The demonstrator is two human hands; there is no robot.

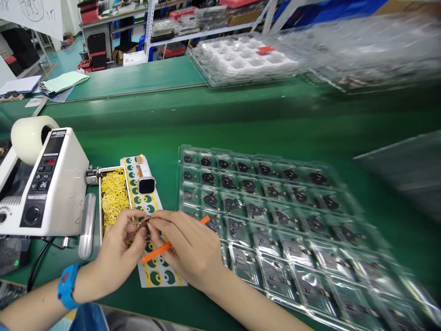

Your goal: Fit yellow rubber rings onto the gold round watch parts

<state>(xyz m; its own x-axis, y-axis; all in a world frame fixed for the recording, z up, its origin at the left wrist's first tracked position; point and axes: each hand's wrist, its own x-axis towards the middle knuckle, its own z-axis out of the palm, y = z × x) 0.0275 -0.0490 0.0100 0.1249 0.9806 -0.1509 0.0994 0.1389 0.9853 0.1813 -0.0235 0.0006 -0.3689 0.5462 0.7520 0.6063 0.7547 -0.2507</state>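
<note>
A small copper-and-dark part (144, 224) is pinched between the fingertips of my left hand (119, 248). The thumb and fingers of my right hand (193, 248) meet it from the other side, covering much of it. An orange stick (156, 253) passes through my right hand, its other end showing above the knuckles. Under both hands lies a sheet of yellow and green stickers (168, 277). A watch with a dark screen (146, 185) rests on its upper part. Just left, a box (100, 207) holds many small yellow pieces (115, 195).
Right of my hands, a clear compartment tray (203, 154) holds small black parts. A white tape dispenser (65, 184) stands at left, with a clear plastic case (87, 225) beside it. Stacked trays (237, 59) sit along the back ledge. A blurred grey sheet (409, 170) is at far right.
</note>
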